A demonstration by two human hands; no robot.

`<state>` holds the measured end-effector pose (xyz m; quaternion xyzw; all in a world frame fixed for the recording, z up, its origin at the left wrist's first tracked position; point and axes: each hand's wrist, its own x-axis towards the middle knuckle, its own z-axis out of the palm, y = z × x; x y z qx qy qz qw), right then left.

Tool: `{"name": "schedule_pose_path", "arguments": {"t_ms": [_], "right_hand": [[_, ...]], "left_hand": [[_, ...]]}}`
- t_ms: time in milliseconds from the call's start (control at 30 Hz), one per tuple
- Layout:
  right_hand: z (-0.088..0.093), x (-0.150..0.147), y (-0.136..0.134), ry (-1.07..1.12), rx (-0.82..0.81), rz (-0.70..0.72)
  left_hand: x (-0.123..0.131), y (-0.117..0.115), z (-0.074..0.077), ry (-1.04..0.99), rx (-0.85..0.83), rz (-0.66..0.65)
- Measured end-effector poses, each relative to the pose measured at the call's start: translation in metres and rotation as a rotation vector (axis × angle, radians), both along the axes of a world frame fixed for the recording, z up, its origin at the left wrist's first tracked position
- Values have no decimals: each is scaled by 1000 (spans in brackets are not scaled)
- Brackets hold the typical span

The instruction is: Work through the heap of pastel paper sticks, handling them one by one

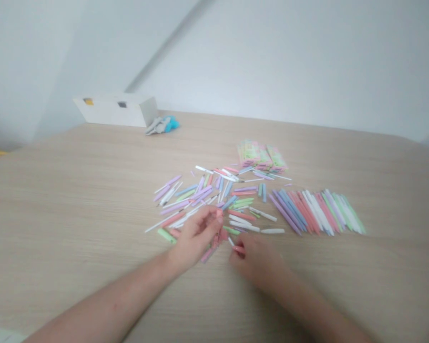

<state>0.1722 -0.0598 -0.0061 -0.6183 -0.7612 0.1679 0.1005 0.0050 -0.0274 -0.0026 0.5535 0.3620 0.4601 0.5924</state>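
Observation:
My left hand [195, 237] and my right hand [255, 257] work close together at the near edge of a loose heap of pastel plastic sticks [200, 197]. A blurred pink stick [216, 228] runs past the left fingertips and appears held there, though motion blur hides the exact grip. Between the right thumb and fingers is a short pink stick [238, 248]. A neat fanned row of similar sticks [316, 213] lies side by side to the right of both hands.
Behind the heap stand several wrapped pastel packs [262, 156]. A white box [114, 109] sits at the far left of the wooden table [75, 190], with a grey and blue fabric bundle [162, 125] beside it. A white wall rises behind.

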Motion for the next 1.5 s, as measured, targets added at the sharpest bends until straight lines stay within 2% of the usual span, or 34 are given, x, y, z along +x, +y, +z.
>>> {"name": "schedule_pose_path", "arguments": {"t_ms": [167,267,400,533,700,867,1033,1233,1400,1500], "right_hand": [[12,5,5,234,-1,-47],[12,7,9,446,12,-85],[9,10,10,855,-116,-108],[10,11,8,1150,-234,-56],[8,11,9,1227,-213,-164],[7,13,14,1393,-188,-217],[17,15,17,1636,-178,-269],[22,21,19,1752,-58,-251],[23,20,18,1751,-84,-219],[21,16,17,1723,-155,-195]], "left_hand": [[-1,1,-1,3,27,18],[-1,1,0,4,27,-3],[2,0,4,-18,18,-14],[2,-1,-3,-34,11,-72],[2,-1,-15,-52,-11,-129],[3,-4,-13,19,59,-149],[3,-4,-15,58,90,-208],[1,-1,-14,144,208,-189],[1,-2,-8,259,273,-200],[1,-4,-4,305,298,-220]]}}
